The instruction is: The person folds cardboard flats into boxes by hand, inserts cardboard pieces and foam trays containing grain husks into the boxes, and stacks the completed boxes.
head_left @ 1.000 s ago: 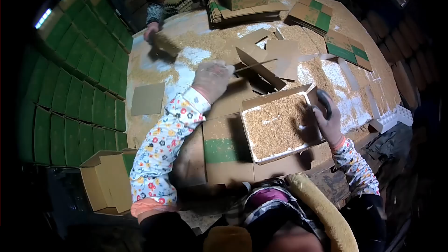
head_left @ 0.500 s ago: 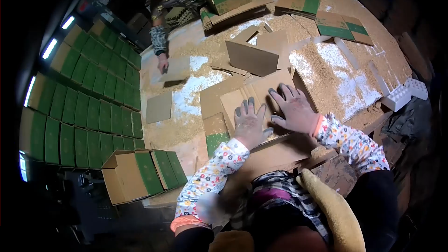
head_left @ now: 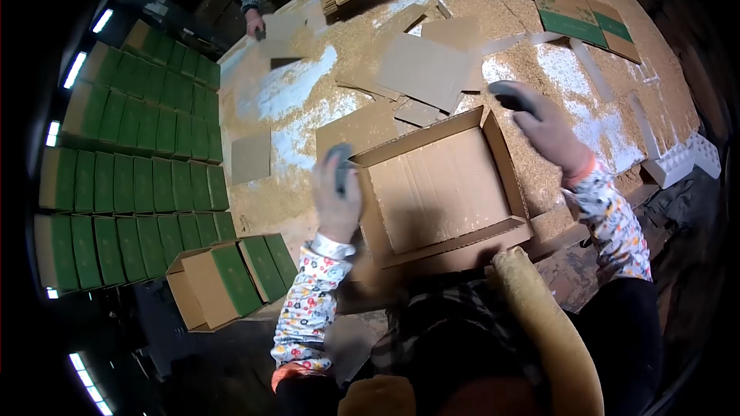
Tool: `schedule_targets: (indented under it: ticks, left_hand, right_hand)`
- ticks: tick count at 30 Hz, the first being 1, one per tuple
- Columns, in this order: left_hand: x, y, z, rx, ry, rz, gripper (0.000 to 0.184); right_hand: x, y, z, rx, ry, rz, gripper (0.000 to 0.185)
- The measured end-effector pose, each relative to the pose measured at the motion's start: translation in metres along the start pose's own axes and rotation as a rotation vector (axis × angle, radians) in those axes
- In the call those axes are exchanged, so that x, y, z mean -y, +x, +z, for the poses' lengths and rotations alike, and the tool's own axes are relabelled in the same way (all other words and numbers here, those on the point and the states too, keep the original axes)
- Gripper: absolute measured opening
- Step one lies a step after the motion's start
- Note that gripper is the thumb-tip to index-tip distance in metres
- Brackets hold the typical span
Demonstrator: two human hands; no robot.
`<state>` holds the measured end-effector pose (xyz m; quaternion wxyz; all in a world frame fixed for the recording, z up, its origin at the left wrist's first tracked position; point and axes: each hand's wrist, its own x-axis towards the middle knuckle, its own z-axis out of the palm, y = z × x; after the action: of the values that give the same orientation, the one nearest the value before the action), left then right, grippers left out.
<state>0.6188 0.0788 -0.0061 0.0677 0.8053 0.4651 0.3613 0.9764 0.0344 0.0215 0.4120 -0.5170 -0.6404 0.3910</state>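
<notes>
A shallow brown cardboard box (head_left: 439, 192) lies open in front of me, its low walls raised around a bare base. Just off its left wall is my left hand (head_left: 337, 196), gloved with dark fingertips, somewhat blurred; its fingers point away from me and hold nothing I can see. My right hand (head_left: 546, 127), in the same kind of glove, hovers past the box's far right corner with fingers and thumb apart. A loose grey cardboard sheet (head_left: 428, 69) lies flat beyond the box.
Stacked green-and-brown cartons (head_left: 139, 177) form a wall at left, with an open carton (head_left: 212, 285) nearer me. Flattened boxes (head_left: 590, 19) lie at the far side. White molded trays (head_left: 682, 158) sit at the right edge. A co-worker's hand (head_left: 254, 23) touches a sheet at far left.
Both hands have lifted off the cardboard inside the box and moved apart to its sides. The grey sheet beyond, earlier standing, now lies flat. The view has shifted.
</notes>
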Motion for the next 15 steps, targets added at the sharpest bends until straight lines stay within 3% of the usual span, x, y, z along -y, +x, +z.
schedule_targets:
  ticks: [1,3,4,5,7,9,11,12,14,15]
  left_hand:
    - [0.002,-0.012,0.003,-0.003,-0.316,-0.361,0.036]
    - [0.011,-0.048,0.017,-0.038,-0.959,-1.067,0.037]
    - [0.019,-0.088,0.054,0.11,-0.554,-0.971,0.039]
    - [0.022,-0.115,0.088,0.25,-0.158,-0.842,0.042]
    - [0.016,-0.109,0.082,0.245,-0.397,-0.811,0.047]
    - [0.013,-0.096,0.073,0.259,-0.569,-0.88,0.049]
    - [0.018,-0.095,0.053,0.285,-0.672,-1.069,0.045]
    - [0.039,-0.113,0.057,0.213,-0.654,-0.837,0.04]
    - [0.055,-0.136,0.043,-0.104,-0.99,-0.881,0.033]
    - [0.046,-0.133,0.012,-0.372,-1.4,-1.084,0.03]
  right_hand:
    - [-0.009,-0.01,-0.02,-0.045,0.288,0.153,0.045]
    - [-0.069,-0.026,-0.016,0.148,0.529,0.487,0.046]
    - [-0.072,-0.026,0.008,0.243,0.323,0.57,0.056]
    - [-0.103,-0.016,0.029,0.527,-0.079,0.5,0.076]
    - [-0.143,-0.019,0.067,0.392,-0.289,0.511,0.095]
    - [-0.122,-0.031,0.084,0.114,-0.41,0.36,0.093]
    - [-0.068,-0.04,0.092,0.057,0.164,0.415,0.081]
    - [-0.046,-0.039,0.1,0.023,0.412,0.447,0.071]
    - [-0.055,-0.048,0.11,0.013,0.755,0.572,0.045]
    - [-0.067,-0.053,0.117,-0.04,0.832,0.558,0.04]
